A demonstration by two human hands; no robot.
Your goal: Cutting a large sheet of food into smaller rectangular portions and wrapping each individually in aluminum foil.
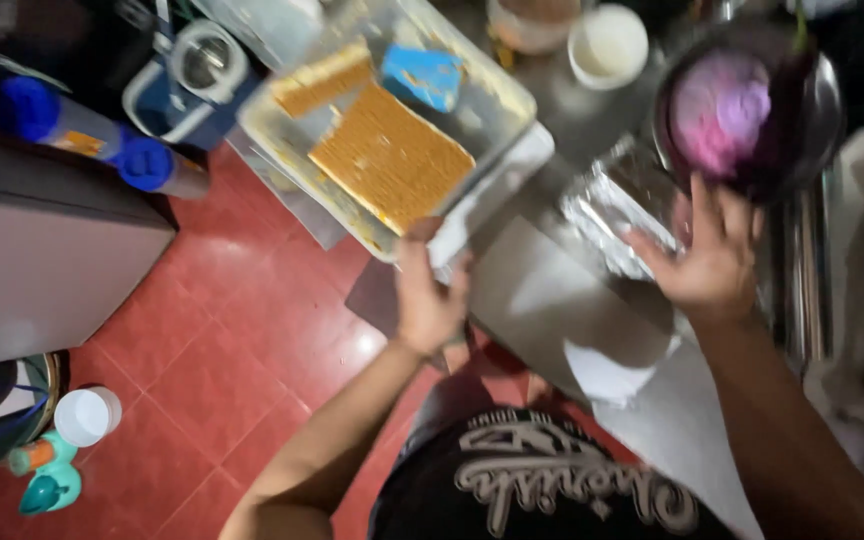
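Observation:
My left hand (pixel 428 296) grips the near corner of a clear rectangular container (pixel 497 105) that holds a layer of brown crackers (pixel 390 157) and a blue packet (pixel 423 76). The container is tilted and hangs partly past the metal counter's edge. My right hand (pixel 714 255) is spread open, fingers apart, over a piece of crumpled foil (pixel 620 200), just below a dark metal bowl (pixel 812 120) with a pink mass (pixel 720 108) in it. The picture is blurred by motion.
A white cup (pixel 607 45) stands at the counter's back. Two blue-capped bottles (pixel 142 163) lie on a dark cabinet at left. The red tiled floor (pixel 222 340) shows below, with a white cup (pixel 87 415) and teal bottle (pixel 50 485) at lower left.

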